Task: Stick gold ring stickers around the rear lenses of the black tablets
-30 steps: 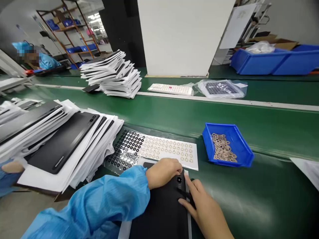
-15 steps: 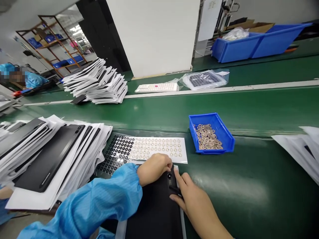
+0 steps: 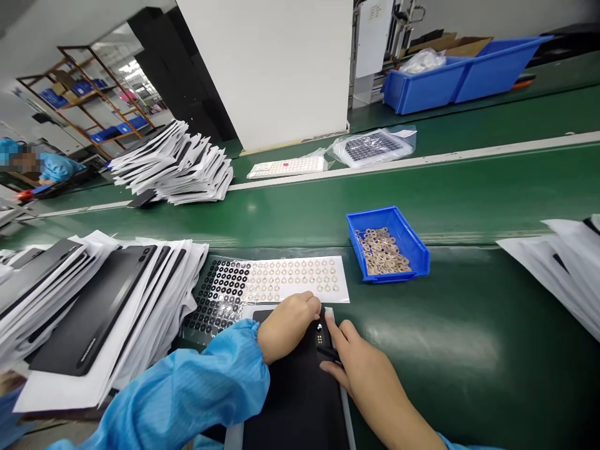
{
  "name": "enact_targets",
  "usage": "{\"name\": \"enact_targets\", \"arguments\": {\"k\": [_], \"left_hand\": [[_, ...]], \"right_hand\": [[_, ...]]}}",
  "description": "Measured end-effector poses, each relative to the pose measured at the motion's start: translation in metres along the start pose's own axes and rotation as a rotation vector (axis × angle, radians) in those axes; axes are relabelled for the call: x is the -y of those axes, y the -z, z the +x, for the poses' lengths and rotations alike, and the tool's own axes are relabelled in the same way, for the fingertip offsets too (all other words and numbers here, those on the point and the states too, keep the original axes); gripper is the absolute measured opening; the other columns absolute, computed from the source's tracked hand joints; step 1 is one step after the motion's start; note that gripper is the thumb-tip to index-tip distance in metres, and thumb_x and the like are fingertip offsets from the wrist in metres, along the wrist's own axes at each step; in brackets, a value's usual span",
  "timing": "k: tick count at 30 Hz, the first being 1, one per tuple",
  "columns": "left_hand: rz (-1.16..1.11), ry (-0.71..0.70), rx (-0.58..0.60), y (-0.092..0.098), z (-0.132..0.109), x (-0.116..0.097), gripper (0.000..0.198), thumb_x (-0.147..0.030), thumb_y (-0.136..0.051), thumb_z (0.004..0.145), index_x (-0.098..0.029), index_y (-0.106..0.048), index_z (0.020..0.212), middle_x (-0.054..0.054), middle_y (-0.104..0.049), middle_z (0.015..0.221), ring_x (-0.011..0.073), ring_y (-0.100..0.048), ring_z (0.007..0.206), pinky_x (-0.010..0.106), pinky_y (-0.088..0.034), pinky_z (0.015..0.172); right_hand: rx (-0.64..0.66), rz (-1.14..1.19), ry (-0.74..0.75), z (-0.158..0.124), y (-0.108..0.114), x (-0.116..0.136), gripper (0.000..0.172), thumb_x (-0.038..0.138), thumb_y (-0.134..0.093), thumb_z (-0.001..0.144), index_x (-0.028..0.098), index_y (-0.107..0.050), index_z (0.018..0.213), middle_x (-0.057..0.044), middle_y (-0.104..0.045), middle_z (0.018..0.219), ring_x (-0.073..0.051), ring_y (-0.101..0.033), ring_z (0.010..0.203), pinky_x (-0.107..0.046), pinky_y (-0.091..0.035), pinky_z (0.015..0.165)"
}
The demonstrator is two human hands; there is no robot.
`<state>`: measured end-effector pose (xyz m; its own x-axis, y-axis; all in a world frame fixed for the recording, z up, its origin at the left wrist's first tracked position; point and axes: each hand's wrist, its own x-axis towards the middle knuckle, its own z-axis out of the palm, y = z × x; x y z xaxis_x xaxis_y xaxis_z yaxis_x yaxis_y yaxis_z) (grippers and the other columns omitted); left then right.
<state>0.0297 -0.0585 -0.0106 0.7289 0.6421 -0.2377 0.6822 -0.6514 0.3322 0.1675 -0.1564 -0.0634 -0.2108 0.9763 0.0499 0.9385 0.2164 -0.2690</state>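
A black tablet back cover (image 3: 300, 400) lies before me on a white sheet. Near its top right corner are a round camera opening (image 3: 319, 327) and several small gold contacts. My left hand (image 3: 289, 325), in a blue sleeve, bends its fingers down in a pinch at the top edge beside the opening; anything between the fingertips is hidden. From the right, my right hand (image 3: 363, 362) rests along the cover's side, its fingers closed around a slim black tool (image 3: 329, 354) of unclear kind. Behind the hands lies a sheet of ring stickers (image 3: 300, 275), partly black rings.
A blue bin (image 3: 417, 265) of tan rings stands to the right of the sheet. Stacked covers with white paper (image 3: 154, 325) fill the left, and another stack (image 3: 173, 165) is farther back. White wrapping sheets (image 3: 557, 269) lie at right. A co-worker's blue sleeve (image 3: 60, 167) shows far left.
My view has shifted and tilted slightly. Both hands remain at the cover's top corner, with only small finger movement; the right still holds the black tool.
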Motion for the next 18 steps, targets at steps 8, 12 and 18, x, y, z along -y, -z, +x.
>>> {"name": "enact_targets", "arguments": {"k": [8, 12, 18], "left_hand": [[-0.052, 0.029, -0.114, -0.009, -0.006, 0.002, 0.014, -0.008, -0.04, 0.093, -0.017, -0.05, 0.086, 0.003, -0.056, 0.088, 0.0163, -0.054, 0.081, 0.029, -0.047, 0.078], [-0.1, 0.027, -0.138, -0.012, -0.01, 0.003, 0.014, -0.008, -0.042, 0.093, -0.017, -0.051, 0.088, 0.002, -0.056, 0.091, 0.0148, -0.055, 0.085, 0.026, -0.046, 0.08], [-0.123, 0.042, -0.072, -0.007, -0.003, 0.004, 0.013, -0.007, -0.052, 0.087, -0.017, -0.053, 0.08, 0.0, -0.057, 0.084, 0.014, -0.055, 0.079, 0.023, -0.044, 0.075]], "right_hand": [[-0.064, 0.054, -0.016, -0.002, -0.006, -0.003, 0.065, 0.018, -0.075, 0.07, 0.011, -0.051, 0.13, -0.004, -0.058, 0.085, -0.017, -0.062, 0.055, -0.024, -0.044, 0.04], [-0.087, 0.067, -0.014, -0.003, -0.01, -0.004, 0.062, 0.016, -0.072, 0.072, 0.014, -0.05, 0.129, -0.004, -0.056, 0.086, -0.016, -0.059, 0.053, -0.023, -0.04, 0.039], [-0.058, 0.063, -0.011, -0.003, -0.009, -0.004, 0.061, 0.017, -0.068, 0.076, 0.017, -0.046, 0.133, -0.004, -0.058, 0.088, -0.016, -0.061, 0.056, -0.023, -0.041, 0.041]]}}
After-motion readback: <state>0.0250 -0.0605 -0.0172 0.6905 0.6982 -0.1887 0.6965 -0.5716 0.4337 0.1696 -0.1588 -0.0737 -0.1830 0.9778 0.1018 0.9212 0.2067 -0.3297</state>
